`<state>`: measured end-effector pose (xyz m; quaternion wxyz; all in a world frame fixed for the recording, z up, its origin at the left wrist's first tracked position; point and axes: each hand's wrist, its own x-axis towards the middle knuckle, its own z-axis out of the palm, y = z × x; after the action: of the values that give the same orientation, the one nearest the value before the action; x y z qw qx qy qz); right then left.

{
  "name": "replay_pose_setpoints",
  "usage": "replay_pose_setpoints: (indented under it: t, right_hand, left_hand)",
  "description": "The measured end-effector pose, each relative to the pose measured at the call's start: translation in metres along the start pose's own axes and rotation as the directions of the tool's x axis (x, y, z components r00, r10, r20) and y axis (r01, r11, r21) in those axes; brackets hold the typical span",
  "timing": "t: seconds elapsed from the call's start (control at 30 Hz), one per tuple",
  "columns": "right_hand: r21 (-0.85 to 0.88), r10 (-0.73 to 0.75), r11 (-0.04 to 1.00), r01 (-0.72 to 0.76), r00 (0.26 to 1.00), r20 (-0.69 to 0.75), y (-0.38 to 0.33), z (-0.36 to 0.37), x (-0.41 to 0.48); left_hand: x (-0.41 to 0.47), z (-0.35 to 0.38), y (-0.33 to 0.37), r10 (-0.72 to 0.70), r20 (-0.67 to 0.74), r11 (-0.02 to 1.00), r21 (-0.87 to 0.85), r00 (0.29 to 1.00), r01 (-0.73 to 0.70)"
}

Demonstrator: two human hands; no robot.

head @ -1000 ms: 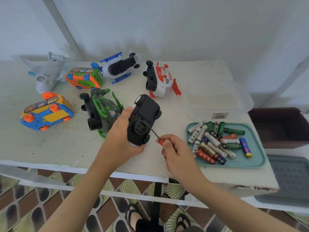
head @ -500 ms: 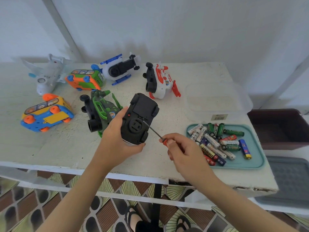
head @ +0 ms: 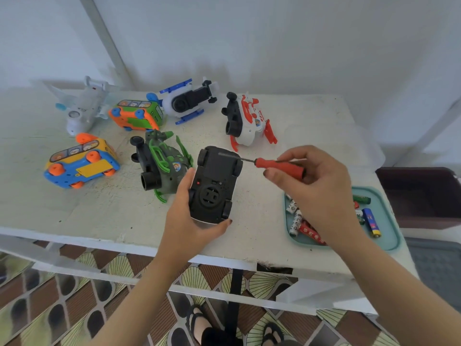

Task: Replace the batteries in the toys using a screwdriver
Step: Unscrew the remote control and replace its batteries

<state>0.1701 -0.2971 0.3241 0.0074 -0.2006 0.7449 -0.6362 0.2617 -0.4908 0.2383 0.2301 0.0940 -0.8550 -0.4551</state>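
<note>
My left hand [head: 185, 221] grips a toy car [head: 214, 183] turned upside down, its black underside and wheels facing me, above the table's front part. My right hand [head: 316, 186] holds a red-handled screwdriver [head: 279, 167] nearly level, its thin shaft pointing left with the tip at the car's far end. A teal tray [head: 385, 236] with several batteries [head: 371, 221] lies at the right, partly hidden by my right hand.
Other toys lie on the white table [head: 99, 211]: a green helicopter [head: 162, 166], a red-and-white one [head: 247, 121], a blue-and-white one [head: 187, 101], two buses [head: 79, 163] [head: 137, 114] and a white plane [head: 82, 106]. A clear box [head: 349, 146] and a dark bin [head: 424, 196] stand right.
My right hand has lifted away from the tray and turned the screwdriver flatter, moving its tip from the car's middle to its far end. The car has shifted slightly to the right.
</note>
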Motion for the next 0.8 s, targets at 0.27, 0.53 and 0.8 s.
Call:
replay_pose_setpoints:
  t: [0.27,0.53,0.8]
  right_hand:
    - [0.099,-0.145,0.984,0.148,0.989,-0.04,-0.007,0.013,0.014]
    - [-0.131,-0.369,0.916,0.378,0.925,0.091,-0.004,0.02,0.015]
    - [-0.131,-0.399,0.903,0.41,0.911,0.102,-0.002,0.027,0.015]
  left_hand:
    - [-0.002,0.002,0.002,0.029,0.011,0.999,-0.03,1.0,-0.028]
    - [-0.002,0.001,0.003,0.031,-0.008,0.999,-0.028,0.999,-0.031]
    - [-0.003,0.001,-0.002,0.011,-0.005,0.999,-0.034,1.0,-0.011]
